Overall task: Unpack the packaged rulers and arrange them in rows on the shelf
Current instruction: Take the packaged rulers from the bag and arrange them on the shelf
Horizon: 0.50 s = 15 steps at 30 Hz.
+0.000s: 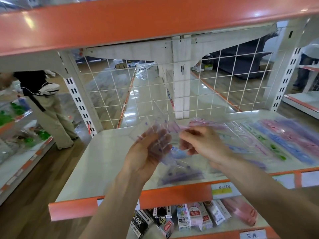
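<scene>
Over the white shelf (96, 166), my left hand (146, 156) holds a clear plastic ruler set (160, 128) with triangles fanning upward. My right hand (203, 144) pinches the set's clear wrapper with a pink ruler (207, 124) at its right side. A purple packaged ruler set (181, 176) lies on the shelf below my hands. Rows of pink, blue and green rulers (279, 144) lie flat on the shelf's right half. Motion blur hides the fine detail of what each finger touches.
An orange shelf (138, 21) hangs close above. A white wire grid (155, 87) backs the shelf. Boxed goods (186, 218) fill the shelf below. A person in beige trousers (51, 114) stands in the aisle to the left, another person (305, 66) at the far right.
</scene>
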Tool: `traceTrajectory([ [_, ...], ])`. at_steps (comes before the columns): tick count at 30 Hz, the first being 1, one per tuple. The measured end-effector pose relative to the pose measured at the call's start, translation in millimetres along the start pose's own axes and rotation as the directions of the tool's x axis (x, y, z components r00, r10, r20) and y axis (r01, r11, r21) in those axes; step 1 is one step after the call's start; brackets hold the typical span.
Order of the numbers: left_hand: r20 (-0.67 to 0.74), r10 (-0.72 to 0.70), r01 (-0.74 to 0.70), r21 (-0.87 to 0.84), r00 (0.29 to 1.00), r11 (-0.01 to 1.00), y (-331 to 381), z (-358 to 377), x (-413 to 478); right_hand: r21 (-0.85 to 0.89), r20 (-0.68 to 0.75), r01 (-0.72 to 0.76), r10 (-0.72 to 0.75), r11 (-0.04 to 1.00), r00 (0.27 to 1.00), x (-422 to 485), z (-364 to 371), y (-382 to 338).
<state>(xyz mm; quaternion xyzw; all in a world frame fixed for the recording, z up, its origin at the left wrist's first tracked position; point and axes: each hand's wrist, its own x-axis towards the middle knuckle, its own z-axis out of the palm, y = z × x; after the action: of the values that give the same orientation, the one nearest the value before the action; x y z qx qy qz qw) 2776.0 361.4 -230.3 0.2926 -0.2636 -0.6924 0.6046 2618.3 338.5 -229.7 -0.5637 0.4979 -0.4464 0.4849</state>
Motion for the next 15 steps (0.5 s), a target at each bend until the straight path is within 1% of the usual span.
traceTrajectory([
  [1, -0.001, 0.006, -0.006, 0.009, 1.000, 1.000, 0, -1, 0, 0.052, -0.026, -0.017, 0.019, 0.999, 0.999, 0, 4, 0],
  [2, -0.001, 0.007, -0.007, 0.013, 1.000, 1.000, -1, -1, 0, 0.057, -0.062, -0.017, 0.021, 0.998, 0.998, 0, 7, 2],
  [4, -0.011, 0.011, -0.011, 0.006, 1.000, 1.000, -1, -2, 2, -0.039, -0.097, -0.016, 0.012, 0.999, 0.995, -2, 11, 5],
  [5, -0.027, 0.014, -0.013, 0.002, 1.000, 1.000, -1, -4, 4, -0.087, -0.063, -0.029, 0.024, 0.996, 0.998, -5, 13, 6],
  [8, -0.080, 0.025, -0.022, 0.031, 0.997, 0.999, 0, -9, 8, -0.186, 0.128, -0.049, 0.073, 0.981, 0.989, -13, 15, 10],
  [10, -0.110, 0.041, -0.030, 0.105, 0.993, 0.994, 1, -11, 10, -0.283, 0.163, -0.003, 0.051, 0.959, 0.985, -15, 16, 6],
  [11, -0.125, 0.056, -0.038, 0.141, 0.991, 0.989, 1, -11, 11, -0.368, 0.164, 0.035, 0.027, 0.929, 0.986, -16, 15, 2],
  [12, -0.137, 0.070, -0.046, 0.171, 0.988, 0.984, 2, -12, 11, -0.484, 0.159, 0.086, -0.009, 0.871, 0.987, -18, 13, -2],
  [13, -0.149, 0.084, -0.053, 0.200, 0.985, 0.978, 3, -13, 12, -0.611, 0.139, 0.151, -0.082, 0.777, 0.987, -18, 9, -5],
  [14, -0.161, 0.095, -0.057, 0.226, 0.982, 0.972, 5, -15, 13, -0.715, 0.098, 0.219, -0.214, 0.664, 0.972, -17, 3, -8],
  [15, -0.170, 0.104, -0.059, 0.250, 0.980, 0.967, 6, -16, 13, -0.775, 0.071, 0.282, -0.366, 0.566, 0.928, -15, -4, -10],
])
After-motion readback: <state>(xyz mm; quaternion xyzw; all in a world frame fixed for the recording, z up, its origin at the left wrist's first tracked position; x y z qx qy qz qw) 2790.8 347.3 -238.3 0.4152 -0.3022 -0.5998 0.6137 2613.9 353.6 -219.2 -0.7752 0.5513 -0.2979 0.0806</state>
